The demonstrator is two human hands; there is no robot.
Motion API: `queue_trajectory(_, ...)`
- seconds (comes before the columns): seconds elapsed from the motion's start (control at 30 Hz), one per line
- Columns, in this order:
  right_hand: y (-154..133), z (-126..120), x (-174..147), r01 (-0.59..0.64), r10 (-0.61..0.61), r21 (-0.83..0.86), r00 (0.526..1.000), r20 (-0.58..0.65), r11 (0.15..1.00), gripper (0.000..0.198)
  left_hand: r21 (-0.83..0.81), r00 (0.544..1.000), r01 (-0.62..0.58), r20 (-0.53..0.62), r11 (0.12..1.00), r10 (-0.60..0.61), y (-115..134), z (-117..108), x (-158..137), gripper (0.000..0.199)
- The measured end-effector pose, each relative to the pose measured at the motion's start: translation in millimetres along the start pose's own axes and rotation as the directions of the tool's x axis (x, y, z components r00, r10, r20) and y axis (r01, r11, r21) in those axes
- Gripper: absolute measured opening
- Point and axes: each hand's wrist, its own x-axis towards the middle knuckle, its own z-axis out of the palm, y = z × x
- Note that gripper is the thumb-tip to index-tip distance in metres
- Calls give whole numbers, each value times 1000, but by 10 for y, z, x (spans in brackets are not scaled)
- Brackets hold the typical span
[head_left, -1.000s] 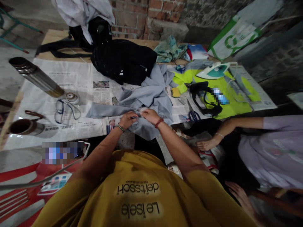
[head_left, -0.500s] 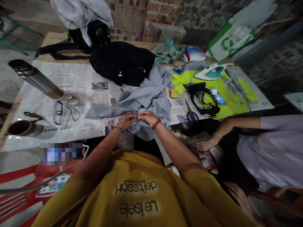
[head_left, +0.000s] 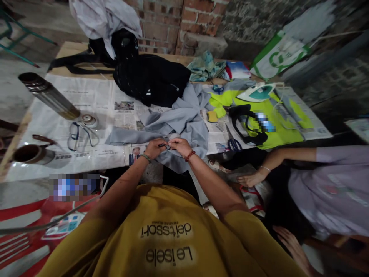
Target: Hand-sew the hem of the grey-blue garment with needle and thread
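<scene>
A person in a mustard-yellow shirt (head_left: 164, 238) works at the near edge of a wooden desk (head_left: 67, 48) largely covered with newspaper (head_left: 95, 88). Their hands meet over grey cloth (head_left: 184, 123), which lies crumpled across the middle of the desk and hangs over the near edge. The left hand (head_left: 156, 149) has its fingers curled closed on a fold of the cloth; the right hand (head_left: 180, 147), just beside it, pinches at the same fold with its fingertips. Whether something small sits between the fingers is too fine to tell. A black bag (head_left: 152, 79) lies behind the cloth, toward the far edge. Near the left edge are a steel flask (head_left: 54, 100), a small round lid (head_left: 89, 121), glasses (head_left: 76, 130) and, at the near left corner, a brown-mouthed mug (head_left: 43, 155) on its side or tilted; which is unclear. To the right, dark-handled scissors (head_left: 235, 145) lie by the near edge, and a white and teal iron (head_left: 256, 92) rests on yellow-green fabric (head_left: 282, 136). Beyond the near right corner sits another person in a pale purple shirt (head_left: 325, 184).
</scene>
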Motion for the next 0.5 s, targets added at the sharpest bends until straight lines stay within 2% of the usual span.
queue_trajectory(0.23,68,-22,17,43,-42,-6,997,68,999,14,-10,1000,0,-20,1000,0,-3,36,2,13)
queue_trajectory(0.5,88,-6,42,5,-5,36,1000,-2,999,5,-18,1000,5,-4,1000,-6,-1,35,16,14)
